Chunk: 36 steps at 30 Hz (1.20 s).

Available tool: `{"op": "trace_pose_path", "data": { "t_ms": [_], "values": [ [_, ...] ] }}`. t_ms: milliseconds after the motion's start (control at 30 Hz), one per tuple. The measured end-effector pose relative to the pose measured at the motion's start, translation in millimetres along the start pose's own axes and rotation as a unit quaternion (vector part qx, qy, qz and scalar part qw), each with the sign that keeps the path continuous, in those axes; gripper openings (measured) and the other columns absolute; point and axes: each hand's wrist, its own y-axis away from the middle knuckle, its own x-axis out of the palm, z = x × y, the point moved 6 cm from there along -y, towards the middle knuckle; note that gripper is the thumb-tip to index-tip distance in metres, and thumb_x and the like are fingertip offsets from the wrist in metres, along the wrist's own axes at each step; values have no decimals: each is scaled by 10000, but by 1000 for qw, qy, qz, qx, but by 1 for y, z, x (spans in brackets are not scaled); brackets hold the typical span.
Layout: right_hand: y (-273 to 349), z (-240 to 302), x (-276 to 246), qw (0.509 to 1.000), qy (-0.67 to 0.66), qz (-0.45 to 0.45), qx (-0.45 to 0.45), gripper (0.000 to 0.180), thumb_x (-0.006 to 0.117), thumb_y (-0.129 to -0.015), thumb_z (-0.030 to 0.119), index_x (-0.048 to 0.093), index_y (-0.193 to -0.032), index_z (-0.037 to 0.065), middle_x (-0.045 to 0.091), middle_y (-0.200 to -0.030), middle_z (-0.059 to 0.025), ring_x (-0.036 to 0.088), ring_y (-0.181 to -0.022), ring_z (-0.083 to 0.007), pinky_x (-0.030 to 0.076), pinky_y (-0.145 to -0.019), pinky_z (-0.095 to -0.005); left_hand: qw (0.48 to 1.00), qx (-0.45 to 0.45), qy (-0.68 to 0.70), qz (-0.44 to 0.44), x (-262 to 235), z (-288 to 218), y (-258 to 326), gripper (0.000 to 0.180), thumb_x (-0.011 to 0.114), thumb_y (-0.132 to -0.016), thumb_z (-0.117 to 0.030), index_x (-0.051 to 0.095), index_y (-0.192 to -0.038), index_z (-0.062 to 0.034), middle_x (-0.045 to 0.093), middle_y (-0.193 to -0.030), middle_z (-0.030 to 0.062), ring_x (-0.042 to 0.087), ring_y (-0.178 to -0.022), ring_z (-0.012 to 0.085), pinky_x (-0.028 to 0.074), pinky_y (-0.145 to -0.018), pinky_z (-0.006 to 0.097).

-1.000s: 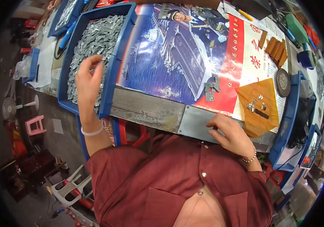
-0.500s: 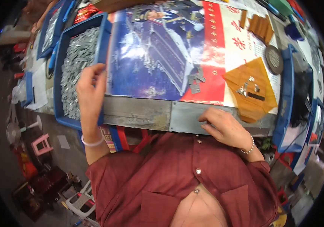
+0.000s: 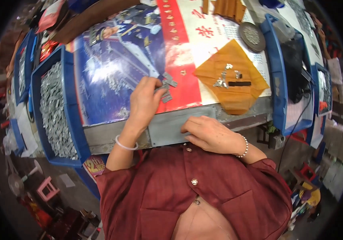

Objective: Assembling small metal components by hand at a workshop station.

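Fingers [image 3: 155,83] of the left hand [image 3: 144,102] are curled and pressed down on a small cluster of grey metal brackets [image 3: 167,89] lying on the printed sheet, near its red band [image 3: 179,56]; whether any piece is pinched cannot be told. The right hand [image 3: 209,134] rests flat, fingers loosely together, on the grey metal edge [image 3: 171,128] of the bench, holding nothing visible.

Assessment: the brackets look like thin stamped steel, so light, stiff and somewhat slick; best taken by the edges between thumb and forefinger, one piece at a time.

Just left, a blue bin [image 3: 72,120] is heaped with like grey metal parts [image 3: 53,108]. The bench is covered by a large poster [image 3: 115,68], blue pictorial on the left, red vertical strip with gold characters, white calendar grid to the right. An orange square sheet [image 3: 243,94] set diamond-wise carries a few loose parts and a dark bar. Beyond it lies a round dark disc [image 3: 252,37].
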Motion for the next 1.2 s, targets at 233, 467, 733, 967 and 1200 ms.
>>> {"op": "trace_pose_path", "data": {
  "t_ms": [233,467,733,967,1200],
  "values": [
    [-8,1,1,999,-3,-24,-33,129,580,-868,119,511,-949,46,535,-897,-128,561,-841,-324,435,-744,-413,999,-20,27,5,1,-1,5,235,716,-767,-23,543,-926,-13,564,-801,129,581,-672,253,469,-611,354],
    [-18,-6,-16,967,-174,-185,-7,261,606,-896,137,548,-1116,9,613,-924,-121,636,-808,-228,504,-715,-334,945,-116,302,-54,-24,-19,41,268,656,-846,32,519,-1077,22,562,-825,52,563,-741,96,473,-654,228],
    [-22,-21,-15,926,-314,-208,3,235,635,-901,123,560,-1081,-7,616,-884,-54,590,-789,-106,491,-705,-268,943,-55,324,-46,-9,-57,59,267,571,-923,23,475,-1172,9,523,-985,40,517,-881,85,440,-790,209],
    [-5,-33,-25,872,-420,-245,52,134,639,-880,30,569,-993,14,564,-849,12,525,-768,-36,445,-673,-194,871,-108,479,-10,11,-66,53,238,585,-919,10,513,-1145,24,530,-1029,76,543,-889,100,460,-789,214],
    [16,-44,-74,944,-89,-317,30,120,638,-844,83,608,-924,-1,614,-828,-105,622,-756,-219,485,-674,-317,892,-151,418,79,14,-62,53,132,583,-928,-34,571,-1042,33,613,-800,50,596,-683,84,492,-645,223]
  ]
}}
